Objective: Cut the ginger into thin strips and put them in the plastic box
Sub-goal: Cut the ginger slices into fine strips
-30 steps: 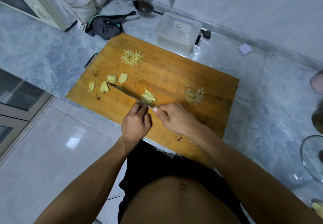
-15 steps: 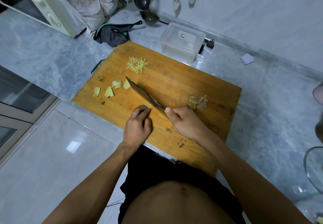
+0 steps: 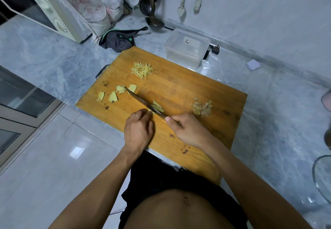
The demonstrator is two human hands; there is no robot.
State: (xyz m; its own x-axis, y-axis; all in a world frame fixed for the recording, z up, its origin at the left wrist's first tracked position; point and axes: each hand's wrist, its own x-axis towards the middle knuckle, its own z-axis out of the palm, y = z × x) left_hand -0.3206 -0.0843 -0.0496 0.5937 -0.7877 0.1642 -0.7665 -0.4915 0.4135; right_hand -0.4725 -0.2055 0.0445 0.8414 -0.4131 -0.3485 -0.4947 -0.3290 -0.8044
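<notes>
Knife on ginger at the near edge of the board.
The right hand (image 3: 189, 130) grips the knife (image 3: 143, 102), its blade lying across a ginger piece (image 3: 158, 107). The left hand (image 3: 138, 130), fingers curled, presses that piece beside the blade. 4 slices (image 3: 113, 96) lie left, a strip pile (image 3: 142, 70) farther back, scraps (image 3: 202, 109) right. The box (image 3: 186, 48) sits on the worktop (image 3: 272, 114) touching the board (image 3: 179, 89).

The right hand (image 3: 189, 130) hides the knife (image 3: 143, 102) handle; the left hand (image 3: 138, 130) is blurred.
</notes>
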